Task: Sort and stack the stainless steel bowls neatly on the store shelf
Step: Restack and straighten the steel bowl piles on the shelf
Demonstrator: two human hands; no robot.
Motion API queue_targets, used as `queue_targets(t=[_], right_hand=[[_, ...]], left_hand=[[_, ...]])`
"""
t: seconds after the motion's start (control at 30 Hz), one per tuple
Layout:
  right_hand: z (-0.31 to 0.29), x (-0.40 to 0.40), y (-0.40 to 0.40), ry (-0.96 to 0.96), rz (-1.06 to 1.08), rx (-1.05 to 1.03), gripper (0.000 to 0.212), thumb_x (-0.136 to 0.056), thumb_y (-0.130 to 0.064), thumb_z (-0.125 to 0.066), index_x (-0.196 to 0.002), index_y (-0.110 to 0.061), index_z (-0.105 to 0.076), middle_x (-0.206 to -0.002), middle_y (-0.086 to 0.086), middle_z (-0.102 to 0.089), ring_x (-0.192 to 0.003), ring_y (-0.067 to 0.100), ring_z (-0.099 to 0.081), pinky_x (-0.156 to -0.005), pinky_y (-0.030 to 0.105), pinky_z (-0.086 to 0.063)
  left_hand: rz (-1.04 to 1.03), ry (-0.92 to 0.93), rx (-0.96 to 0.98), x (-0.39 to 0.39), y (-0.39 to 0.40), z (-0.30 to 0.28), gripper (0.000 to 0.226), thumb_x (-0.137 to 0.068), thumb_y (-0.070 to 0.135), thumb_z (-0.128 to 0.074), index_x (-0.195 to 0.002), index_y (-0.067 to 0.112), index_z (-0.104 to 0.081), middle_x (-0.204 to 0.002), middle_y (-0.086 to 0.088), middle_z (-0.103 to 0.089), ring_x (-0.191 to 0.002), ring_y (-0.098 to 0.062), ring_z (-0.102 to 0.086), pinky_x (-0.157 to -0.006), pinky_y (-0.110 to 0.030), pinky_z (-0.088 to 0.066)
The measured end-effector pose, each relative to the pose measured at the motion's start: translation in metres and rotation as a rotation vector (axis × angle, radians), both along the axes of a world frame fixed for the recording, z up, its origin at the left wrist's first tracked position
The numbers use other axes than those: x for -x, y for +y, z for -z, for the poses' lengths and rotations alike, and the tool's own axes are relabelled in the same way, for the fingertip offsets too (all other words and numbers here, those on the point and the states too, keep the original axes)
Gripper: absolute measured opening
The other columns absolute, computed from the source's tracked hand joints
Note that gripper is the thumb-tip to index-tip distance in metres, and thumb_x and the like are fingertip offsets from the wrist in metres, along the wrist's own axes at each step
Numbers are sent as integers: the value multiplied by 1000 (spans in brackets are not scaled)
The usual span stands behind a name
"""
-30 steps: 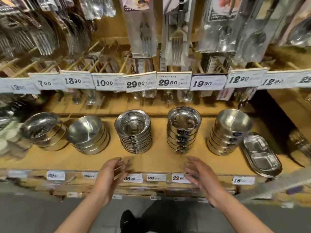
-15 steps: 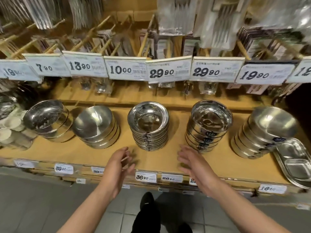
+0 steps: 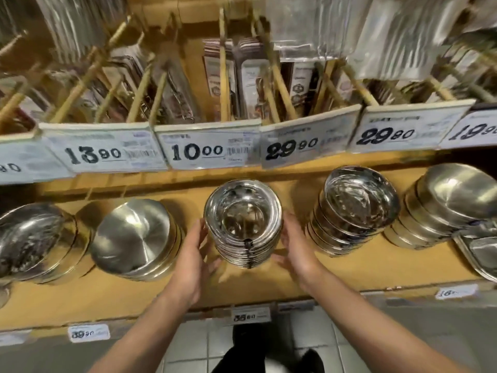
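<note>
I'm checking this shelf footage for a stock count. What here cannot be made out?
Head view only:
- Middle bowl stack: left hand and right hand cover its sides, so no bowl count.
- Divided tray: cut off by the right edge.
- Lower price labels: blurred, small print unreadable.

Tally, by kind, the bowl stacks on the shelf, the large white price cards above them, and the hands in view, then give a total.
Bowl stacks: 5 (hands flank the middle stack)
Large price cards: 6
Hands: 2, left hand, right hand
Total: 13
</note>
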State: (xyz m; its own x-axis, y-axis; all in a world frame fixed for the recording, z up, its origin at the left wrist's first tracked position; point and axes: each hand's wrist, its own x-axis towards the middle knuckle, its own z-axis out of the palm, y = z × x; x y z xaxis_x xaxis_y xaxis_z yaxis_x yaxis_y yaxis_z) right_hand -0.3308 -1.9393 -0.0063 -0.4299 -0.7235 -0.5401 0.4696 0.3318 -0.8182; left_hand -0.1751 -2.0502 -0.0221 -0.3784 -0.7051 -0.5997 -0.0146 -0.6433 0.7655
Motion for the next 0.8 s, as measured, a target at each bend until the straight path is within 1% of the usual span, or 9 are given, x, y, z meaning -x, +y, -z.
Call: queue_targets(t=[0.03,0.1,0.17,0.23,0.27,0.43,0.57,0.7,0.8], right_hand=[[1,-1,-1,-9,2,-4,34,-100,-65,-28,-94,-77,-59,-105,-44,-65,-117,-7,-50,-101,41,-42],[5,-2,-2,-65,31,-4,34,-99,-67,-28,-107,-64,-61,-113,-32,-68,-122,-1,-52,-107,43,-40],[7,-3,-2,-106,45,9,37,-100,-66,-27,-118,-54,-58,-125,-23,-64,-125,3,-51,-115,47,-35],[6,-5,-1,-108,45,21,37,-100,-66,-27,-119,-53,-56,-131,-21,-60,-124,1,-50,-119,50,-32],[6,-6,-1,-107,41,26,37,-100,-66,-26,-120,-53,-56,-133,-21,-60,-124,0,-50,-119,52,-32],[5,-8,4,-76,26,48,41,-101,-66,-30,-128,-54,-57,-131,-23,-62,-126,1,-52,-117,55,-35],[7,-12,8,-65,2,54,37,-101,-66,-30,-120,-59,-61,-124,-28,-66,-123,-1,-54,-115,53,-38],[8,-13,9,-59,5,20,34,-99,-67,-33,-98,-65,-67,-111,-27,-71,-118,2,-57,-110,47,-45],[6,-15,12,-66,7,8,34,-98,-66,-33,-106,-58,-66,-121,-20,-67,-119,4,-55,-106,44,-47]], left_hand=[[25,4,2,2,-3,0,38,-96,65,-45,-110,45,-73,-119,15,-73,-119,-10,-61,-85,-41,-55],[64,6,8,5,-8,2,38,-96,65,-45,-107,45,-75,-115,12,-75,-113,-13,-65,-74,-39,-57],[103,14,23,7,-11,4,42,-96,67,-43,-116,42,-71,-123,6,-72,-116,-19,-64,-75,-42,-56],[127,28,34,8,-12,6,45,-96,67,-41,-119,40,-69,-126,4,-71,-116,-21,-64,-73,-42,-58],[133,34,34,7,-12,7,44,-96,67,-41,-118,40,-69,-124,5,-72,-115,-21,-65,-74,-42,-58],[135,74,5,1,-13,11,44,-98,64,-41,-119,39,-70,-125,4,-72,-124,-26,-62,-98,-59,-51],[129,103,10,-5,-9,11,44,-102,59,-39,-124,36,-68,-129,2,-70,-125,-28,-62,-96,-65,-51],[101,98,8,-9,-5,14,40,-105,50,-38,-129,34,-65,-127,1,-71,-125,-27,-61,-96,-66,-51],[76,90,7,-12,0,15,39,-106,41,-38,-134,29,-63,-128,-2,-71,-126,-29,-61,-95,-66,-51]])
